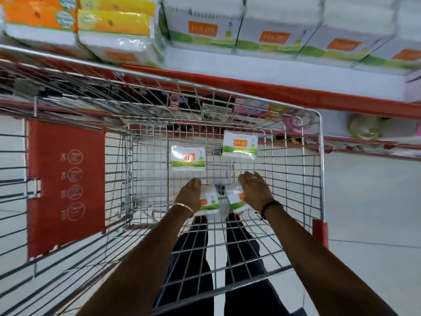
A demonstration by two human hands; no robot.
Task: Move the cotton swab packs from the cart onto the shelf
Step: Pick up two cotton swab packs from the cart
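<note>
Both my arms reach down into a wire shopping cart (319,156). My left hand (189,195) grips a cotton swab pack (209,202) with a white, green and orange label. My right hand (255,190) holds a second cotton swab pack (235,198) right beside it. Two more packs lie flat on the cart floor further ahead: one pack (188,158) on the left, another pack (240,145) on the right. Above the cart, the white shelf (273,71) with a red edge carries a row of the same swab packs (202,26).
Orange and yellow packets (79,23) fill the shelf's left part. The cart's red child-seat flap (66,185) stands at the left. A lower shelf (364,142) behind the cart holds pink and yellow items. My dark trouser legs show through the cart floor.
</note>
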